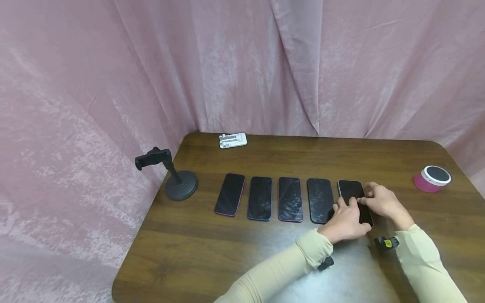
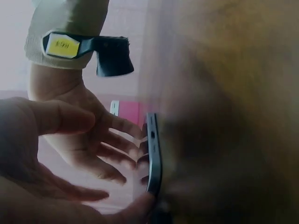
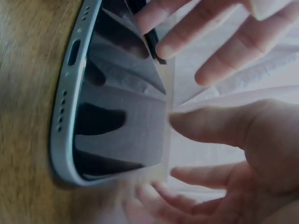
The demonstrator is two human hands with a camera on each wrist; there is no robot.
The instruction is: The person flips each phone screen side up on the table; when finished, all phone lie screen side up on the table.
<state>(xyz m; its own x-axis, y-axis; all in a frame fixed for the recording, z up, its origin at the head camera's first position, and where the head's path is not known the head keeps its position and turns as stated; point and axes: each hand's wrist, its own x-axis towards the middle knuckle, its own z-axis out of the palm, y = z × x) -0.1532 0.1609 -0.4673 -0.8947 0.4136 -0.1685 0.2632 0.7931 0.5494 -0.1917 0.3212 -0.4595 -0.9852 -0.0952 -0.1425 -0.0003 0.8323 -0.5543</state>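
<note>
A phone with a dark screen and silver edge (image 1: 350,190) lies face up at the right end of a row. Over its lower left part is my left hand (image 1: 346,223), fingers relaxed, some fingertips at the phone's left edge. My right hand (image 1: 383,202) reaches over the right side, loosely bent fingers by the edge and thumb above the screen. Seen from the left wrist, the phone's port end (image 2: 154,144) stands close to the left fingertips. From the right wrist, the screen (image 3: 126,121) reflects the fingers, which are spread above it.
Several more dark phones, including a near one (image 1: 320,201), lie in a row to the left. A black phone stand (image 1: 181,185) is at the left edge, a white folded stand (image 1: 233,140) at the back. A pink and white round device (image 1: 432,179) stands at right.
</note>
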